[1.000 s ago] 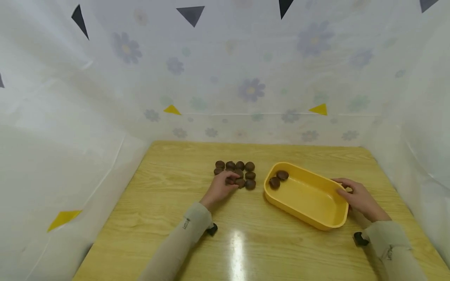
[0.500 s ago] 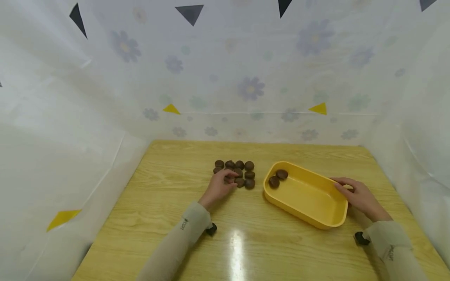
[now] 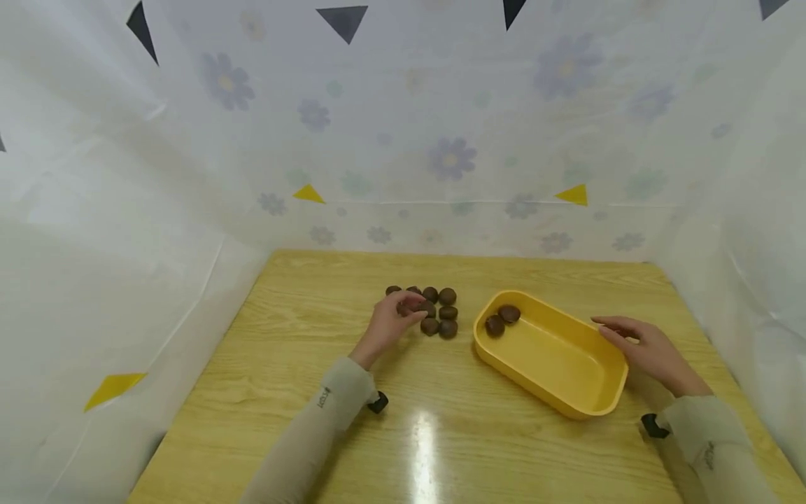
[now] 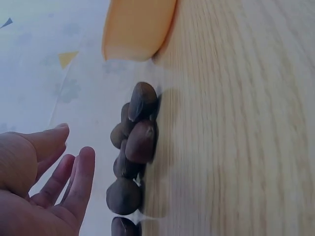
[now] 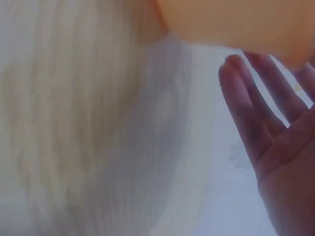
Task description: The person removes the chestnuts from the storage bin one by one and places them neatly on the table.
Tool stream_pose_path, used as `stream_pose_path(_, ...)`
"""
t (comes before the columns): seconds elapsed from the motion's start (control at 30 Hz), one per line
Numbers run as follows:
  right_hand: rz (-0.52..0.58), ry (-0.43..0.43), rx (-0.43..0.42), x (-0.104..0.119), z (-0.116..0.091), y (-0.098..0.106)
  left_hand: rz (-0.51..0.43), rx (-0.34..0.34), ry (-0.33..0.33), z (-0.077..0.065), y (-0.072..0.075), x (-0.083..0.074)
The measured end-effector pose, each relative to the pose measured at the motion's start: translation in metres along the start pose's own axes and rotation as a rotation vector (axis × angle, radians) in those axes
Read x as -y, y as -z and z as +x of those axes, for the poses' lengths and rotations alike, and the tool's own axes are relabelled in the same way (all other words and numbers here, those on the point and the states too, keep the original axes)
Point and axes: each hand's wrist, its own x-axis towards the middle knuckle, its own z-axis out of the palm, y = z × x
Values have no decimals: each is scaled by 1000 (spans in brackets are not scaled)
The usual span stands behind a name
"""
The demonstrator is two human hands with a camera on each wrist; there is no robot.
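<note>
Several brown chestnuts [image 3: 448, 328] lie in close rows on the table, left of a yellow box [image 3: 567, 360]. My left hand [image 3: 385, 325] hovers over the left part of these rows and hides some of them. In the left wrist view its fingers [image 4: 83, 179] are spread beside the chestnuts [image 4: 141, 140], with nothing between them. Two more chestnuts [image 3: 495, 326] sit inside the box at its left end. My right hand [image 3: 658, 353] is at the box's right end, fingers loosely extended; whether they touch the wall I cannot tell.
The wood-grain table [image 3: 302, 420] runs back to a white flowered sheet [image 3: 390, 168], which also hangs along both sides. Yellow and dark triangles mark the sheet. A bright light reflection [image 3: 425, 448] shows on the table's front part.
My left hand has lifted a little off the chestnuts and shifted back and left, its fingers parting. My right hand has let go of the box's rim and drawn slightly right.
</note>
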Motion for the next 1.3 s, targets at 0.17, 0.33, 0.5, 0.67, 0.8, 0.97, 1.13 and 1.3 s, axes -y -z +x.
stream_pose_path(0.17, -8, 49, -10, 5, 8, -2, -27, 39, -9, 0, -9, -8)
stream_pose_path(0.33, 11, 114, -28, 4, 7, -5, -45, 56, -19, -2, -17, -19)
stream_pose_path(0.5, 19, 140, 9, 3, -1, 0, -87, 80, -44, -3, -21, -26)
stream_pose_path(0.67, -22, 48, 49, 6, 3, 4, -175, 115, -62, -3, -27, -31)
stream_pose_path(0.8, -30, 34, 74, 11, 11, 3, -159, 129, -74, -1, -33, -37)
stream_pose_path(0.97, 106, 44, 165, 15, 13, 3, -109, 125, -92, 0, -38, -44)
stream_pose_path(1.13, 255, -10, 271, 11, 7, -2, -186, 163, -114, -1, -48, -51)
stream_pose_path(1.3, 252, 8, 228, 10, 9, -10, -235, 206, -130, 1, -59, -60)
